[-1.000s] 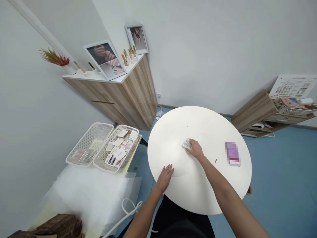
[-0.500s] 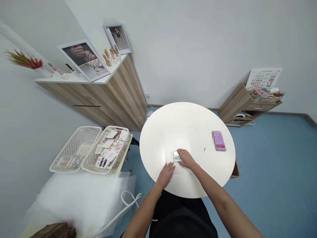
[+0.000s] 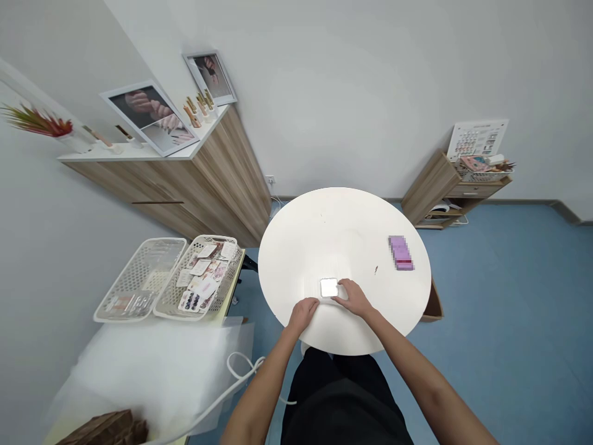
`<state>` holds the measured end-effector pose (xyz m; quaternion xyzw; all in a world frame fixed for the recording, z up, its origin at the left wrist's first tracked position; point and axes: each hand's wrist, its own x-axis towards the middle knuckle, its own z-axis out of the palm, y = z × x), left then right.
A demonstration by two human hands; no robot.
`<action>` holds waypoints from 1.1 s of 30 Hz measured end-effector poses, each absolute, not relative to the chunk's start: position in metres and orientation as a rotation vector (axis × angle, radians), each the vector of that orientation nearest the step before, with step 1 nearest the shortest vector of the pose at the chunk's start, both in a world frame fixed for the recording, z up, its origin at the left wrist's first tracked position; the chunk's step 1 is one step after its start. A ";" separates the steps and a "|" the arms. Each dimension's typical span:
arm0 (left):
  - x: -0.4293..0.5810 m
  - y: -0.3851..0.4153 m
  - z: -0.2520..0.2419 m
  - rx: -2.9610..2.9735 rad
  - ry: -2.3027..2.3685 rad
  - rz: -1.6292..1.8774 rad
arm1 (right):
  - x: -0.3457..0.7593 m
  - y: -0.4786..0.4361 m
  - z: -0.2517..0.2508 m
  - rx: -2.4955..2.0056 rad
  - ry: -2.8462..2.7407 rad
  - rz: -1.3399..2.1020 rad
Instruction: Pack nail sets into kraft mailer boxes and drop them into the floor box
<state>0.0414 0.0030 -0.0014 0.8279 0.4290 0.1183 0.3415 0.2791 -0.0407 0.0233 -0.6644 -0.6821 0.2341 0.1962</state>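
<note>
My left hand (image 3: 302, 315) had drawn in, fingers curled, just beside the small glossy pack (image 3: 328, 287), which lay near the front of the round white bench (image 3: 282, 247). My right hand (image 3: 354, 298) touched its right edge, fingers bent; I could not tell whether it pinched.

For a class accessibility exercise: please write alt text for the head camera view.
Seen from above, a person's left hand and right hand meet at a small shiny square object on a round white table. A pixelated pink box lies to the right.
</note>
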 end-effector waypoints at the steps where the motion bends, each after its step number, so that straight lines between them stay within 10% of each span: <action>1: 0.044 0.009 0.004 2.109 1.139 0.290 | 0.283 -0.046 0.026 -1.862 -1.905 0.683; 33: 0.080 0.019 -0.036 2.704 0.974 0.196 | 0.281 -0.028 0.003 -1.814 -2.280 0.322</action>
